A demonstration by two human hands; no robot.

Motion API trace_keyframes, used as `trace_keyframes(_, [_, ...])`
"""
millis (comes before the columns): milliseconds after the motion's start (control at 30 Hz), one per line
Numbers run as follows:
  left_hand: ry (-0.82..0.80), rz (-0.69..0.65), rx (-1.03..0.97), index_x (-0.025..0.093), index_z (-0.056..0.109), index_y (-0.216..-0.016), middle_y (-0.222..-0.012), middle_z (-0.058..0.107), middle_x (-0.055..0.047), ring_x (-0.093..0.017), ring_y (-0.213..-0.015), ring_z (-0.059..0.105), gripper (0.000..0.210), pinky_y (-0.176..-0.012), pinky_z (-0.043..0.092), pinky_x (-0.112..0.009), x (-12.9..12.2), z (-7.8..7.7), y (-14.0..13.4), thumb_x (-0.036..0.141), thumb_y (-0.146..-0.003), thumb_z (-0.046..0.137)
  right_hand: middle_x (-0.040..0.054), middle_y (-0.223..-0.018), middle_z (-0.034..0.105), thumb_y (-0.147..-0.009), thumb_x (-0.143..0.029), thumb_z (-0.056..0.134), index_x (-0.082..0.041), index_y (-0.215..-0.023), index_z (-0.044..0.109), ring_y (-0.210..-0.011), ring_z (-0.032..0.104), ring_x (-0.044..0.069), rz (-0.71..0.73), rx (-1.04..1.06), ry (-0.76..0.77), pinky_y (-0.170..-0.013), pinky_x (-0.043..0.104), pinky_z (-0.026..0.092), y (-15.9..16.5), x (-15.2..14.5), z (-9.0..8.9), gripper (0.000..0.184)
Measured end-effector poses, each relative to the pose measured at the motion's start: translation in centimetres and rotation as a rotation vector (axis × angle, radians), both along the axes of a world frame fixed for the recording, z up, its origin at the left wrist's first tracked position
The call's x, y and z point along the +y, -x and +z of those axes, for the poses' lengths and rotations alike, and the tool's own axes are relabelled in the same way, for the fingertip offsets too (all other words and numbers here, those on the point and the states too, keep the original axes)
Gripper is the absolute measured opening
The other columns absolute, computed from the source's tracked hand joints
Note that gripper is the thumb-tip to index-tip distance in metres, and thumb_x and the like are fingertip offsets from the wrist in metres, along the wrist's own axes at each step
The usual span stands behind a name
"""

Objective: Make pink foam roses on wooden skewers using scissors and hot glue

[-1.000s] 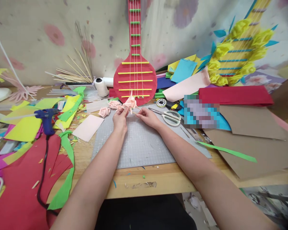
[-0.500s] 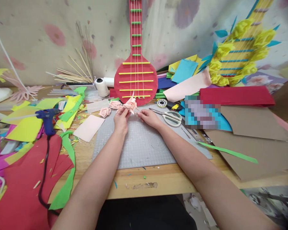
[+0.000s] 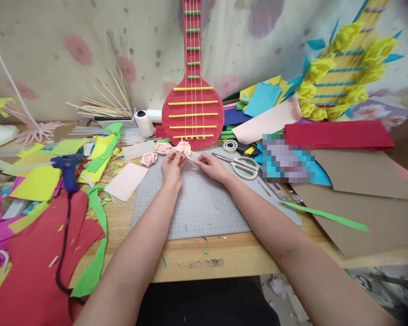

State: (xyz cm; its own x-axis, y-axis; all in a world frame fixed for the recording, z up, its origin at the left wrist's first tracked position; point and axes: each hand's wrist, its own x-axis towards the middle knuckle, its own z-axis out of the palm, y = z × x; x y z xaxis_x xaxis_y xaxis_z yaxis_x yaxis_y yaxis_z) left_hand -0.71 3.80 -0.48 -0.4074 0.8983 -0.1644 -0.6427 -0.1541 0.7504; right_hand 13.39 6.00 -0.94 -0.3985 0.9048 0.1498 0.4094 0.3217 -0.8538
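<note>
I see two bare arms on this person. The left arm (image 3: 136, 249) fills a big slanted strip at the lower left of the middle, and the right arm (image 3: 289, 235) goes down to the lower right. Both are long and smooth, fat near the bottom and thin by the hands. The left hand (image 3: 172, 168) and the right hand (image 3: 211, 166), near the middle, are bare too, with slim fingers (image 3: 177, 157). At the bottom middle is plain black cloth (image 3: 207, 303), with a round edge on its right side. I can't tell if it is pants or an apron.
</note>
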Motion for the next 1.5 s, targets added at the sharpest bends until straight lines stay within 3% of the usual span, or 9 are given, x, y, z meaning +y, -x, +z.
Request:
trace_keyframes(133, [-0.001,-0.053,-0.004,0.014,0.059,-0.071,-0.068,0.062,0.001,-0.007,-0.061,0.059,0.013,-0.079,0.047,-0.028,-0.2,0.1,0.1,0.012,-0.064,0.069,-0.0033,-0.057,0.047,-0.077,-0.042,0.049,-0.018,-0.069,0.048,-0.054,0.04,0.01,0.003,-0.014,-0.016,-0.055,0.023,0.031,-0.1,0.1,0.1,0.026])
trace_keyframes(367, [0.021,-0.029,0.051,0.014,0.057,-0.072,-0.067,0.06,0.001,-0.007,-0.06,0.059,0.016,-0.077,0.048,-0.028,0.0,-0.1,0.0,0.012,-0.062,0.069,-0.0035,-0.056,0.047,-0.08,-0.042,0.045,-0.018,-0.067,0.048,-0.053,0.04,0.01,0.05,-0.024,-0.004,-0.056,0.024,0.032,-0.2,-0.2,0.4,0.027])
trace_keyframes(567, [0.076,0.14,0.055,0.019,0.036,-0.073,-0.065,0.058,0.004,-0.009,-0.061,0.061,0.038,-0.078,0.05,-0.032,0.2,0.0,-0.3,0.005,-0.06,0.069,-0.0024,-0.06,0.049,-0.082,-0.044,0.042,-0.019,-0.072,0.049,-0.057,0.043,0.011,0.063,-0.059,-0.063,-0.058,0.024,0.032,-0.1,-0.1,0.0,0.028])
trace_keyframes(800, [0.064,0.118,0.088,0.021,0.027,-0.073,-0.067,0.06,0.004,-0.009,-0.062,0.061,0.043,-0.078,0.049,-0.03,0.0,0.2,-0.6,0.003,-0.064,0.065,-0.004,-0.06,0.047,-0.078,-0.046,0.049,-0.019,-0.072,0.045,-0.055,0.04,0.01,-0.002,-0.014,-0.084,-0.055,0.023,0.031,0.1,0.3,-0.8,0.028])
trace_keyframes(1067, [0.049,0.114,0.09,0.021,0.031,-0.079,-0.066,0.057,0.005,-0.009,-0.058,0.06,0.039,-0.076,0.051,-0.032,-0.2,0.2,-0.7,0.008,-0.066,0.066,-0.0027,-0.062,0.05,-0.076,-0.047,0.051,-0.018,-0.071,0.047,-0.055,0.041,0.009,-0.026,-0.003,-0.068,-0.056,0.023,0.032,-0.1,0.1,-0.3,0.029])
trace_keyframes(1267, [0.055,0.198,0.121,0.021,0.034,-0.076,-0.067,0.055,0.006,-0.008,-0.065,0.061,0.036,-0.077,0.05,-0.028,-0.1,0.0,-0.8,0.002,-0.064,0.062,-0.0026,-0.06,0.052,-0.072,-0.047,0.057,-0.018,-0.07,0.049,-0.054,0.042,0.009,-0.032,-0.027,-0.071,-0.054,0.023,0.032,-0.2,0.2,-0.3,0.03])
trace_keyframes(1500, [0.037,0.149,0.129,0.021,0.034,-0.077,-0.07,0.059,0.004,-0.011,-0.067,0.062,0.039,-0.073,0.05,-0.03,0.0,-0.4,-0.5,0.001,-0.062,0.063,-0.0028,-0.059,0.052,-0.069,-0.045,0.06,-0.017,-0.067,0.05,-0.052,0.04,0.008,-0.056,-0.009,-0.059,-0.053,0.022,0.03,-0.3,0.4,-0.3,0.03])
